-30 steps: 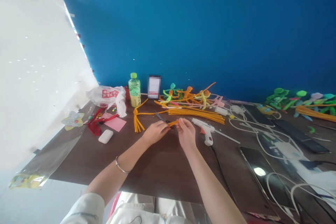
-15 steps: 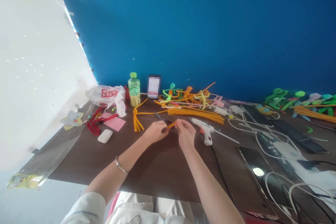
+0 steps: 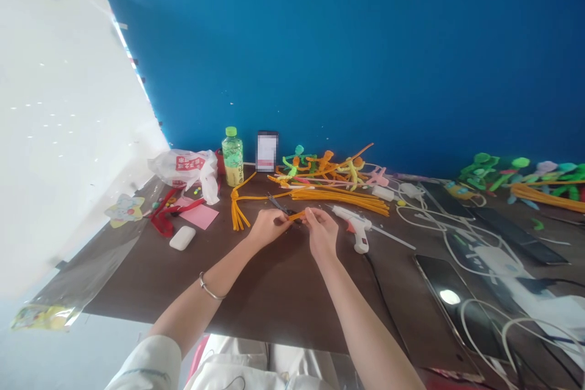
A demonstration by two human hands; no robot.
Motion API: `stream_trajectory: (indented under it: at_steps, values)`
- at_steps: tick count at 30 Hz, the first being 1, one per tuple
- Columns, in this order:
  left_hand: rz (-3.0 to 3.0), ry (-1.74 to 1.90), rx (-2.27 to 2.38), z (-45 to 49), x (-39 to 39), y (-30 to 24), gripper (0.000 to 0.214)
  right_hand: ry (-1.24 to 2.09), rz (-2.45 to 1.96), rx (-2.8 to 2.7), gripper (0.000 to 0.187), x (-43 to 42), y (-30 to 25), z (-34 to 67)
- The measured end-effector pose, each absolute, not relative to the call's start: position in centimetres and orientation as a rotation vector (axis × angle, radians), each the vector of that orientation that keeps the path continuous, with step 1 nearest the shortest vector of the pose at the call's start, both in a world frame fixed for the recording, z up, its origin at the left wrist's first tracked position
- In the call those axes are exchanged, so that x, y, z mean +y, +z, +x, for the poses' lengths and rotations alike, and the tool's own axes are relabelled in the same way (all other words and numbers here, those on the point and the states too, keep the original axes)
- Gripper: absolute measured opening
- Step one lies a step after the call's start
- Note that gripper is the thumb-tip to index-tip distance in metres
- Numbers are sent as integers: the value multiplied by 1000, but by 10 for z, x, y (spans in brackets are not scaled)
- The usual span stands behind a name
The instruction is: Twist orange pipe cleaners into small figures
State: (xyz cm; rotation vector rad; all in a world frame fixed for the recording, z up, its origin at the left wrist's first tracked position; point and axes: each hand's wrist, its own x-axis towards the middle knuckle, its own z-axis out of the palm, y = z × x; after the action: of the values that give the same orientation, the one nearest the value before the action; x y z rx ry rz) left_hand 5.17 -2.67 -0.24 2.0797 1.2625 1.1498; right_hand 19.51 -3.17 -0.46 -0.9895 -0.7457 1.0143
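Note:
A short orange pipe cleaner piece (image 3: 297, 216) is stretched between my two hands, just above the dark table. My left hand (image 3: 269, 227) pinches its left end, and the fingers of my right hand (image 3: 321, 230) close on its right end. Right behind my left hand lies a pair of scissors (image 3: 277, 203), its handles partly covered by the fingers. An orange pipe cleaner figure with several hanging strands (image 3: 237, 210) rests left of the scissors. A bundle of long orange pipe cleaners (image 3: 342, 198) lies beyond my right hand.
A white glue gun (image 3: 359, 225) with its cord lies right of my right hand. Behind stand a green-capped bottle (image 3: 233, 158) and a propped phone (image 3: 267, 151). Red-handled pliers (image 3: 163, 219) and a white case (image 3: 183, 237) are left; a large phone (image 3: 445, 298) and cables are right.
My left hand has shifted slightly left and tilted, so more of the scissors shows behind it. My right hand stays nearly in place, and the orange piece is still between them.

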Motion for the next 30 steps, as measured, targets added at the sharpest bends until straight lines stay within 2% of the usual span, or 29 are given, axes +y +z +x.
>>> stream_trajectory:
  at_steps: [2, 4, 13, 21, 30]
  values:
    - [2003, 1139, 1287, 51, -27, -5, 16, 1023, -984, -756, 21, -32, -4, 194]
    - [1976, 1151, 1286, 52, -27, -6, 24, 1031, -977, -770, 20, -33, -5, 192]
    - [2356, 1265, 1191, 52, -24, -7, 22, 1022, -976, -839, 21, -34, -8, 191]
    - [2640, 1016, 1128, 44, -20, -12, 27, 1026, -991, -795, 23, -33, -6, 192]
    - [2661, 927, 1135, 40, -21, -11, 26, 1023, -1015, -767, 27, -31, -4, 194]
